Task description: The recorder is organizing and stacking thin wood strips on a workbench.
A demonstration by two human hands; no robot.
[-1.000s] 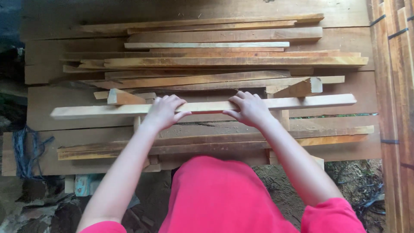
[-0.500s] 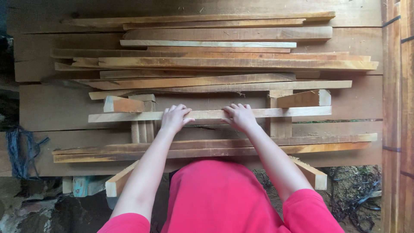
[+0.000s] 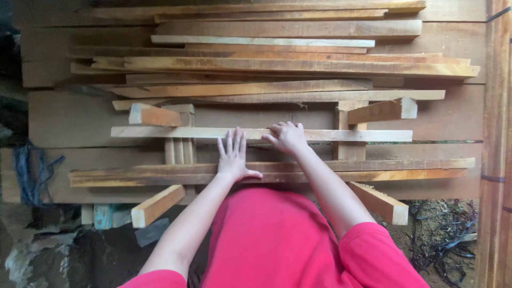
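Note:
A long pale wooden strip [image 3: 160, 132] lies flat across two upright supports in the middle of the view. My right hand [image 3: 288, 137] rests on it near its centre, fingers curled over the far edge. My left hand [image 3: 233, 156] is off the strip, fingers spread, hovering just in front of it above two long reddish strips [image 3: 373, 169] lying near the front edge. Red clothing fills the bottom of the view.
Several long wooden strips [image 3: 288, 64] lie stacked across wide planks [image 3: 69, 117] at the back. Short blocks sit at left [image 3: 153, 114] and right [image 3: 381, 111], and two more [image 3: 156, 205] [image 3: 381, 202] jut out in front. Blue rope [image 3: 29, 170] hangs at the left, bundled planks [image 3: 496, 133] at the right.
The pale strip came down from a raised, tilted hold and now lies level on the supports. My left hand has let go and drawn back, opening its fingers. My right hand stays on the strip.

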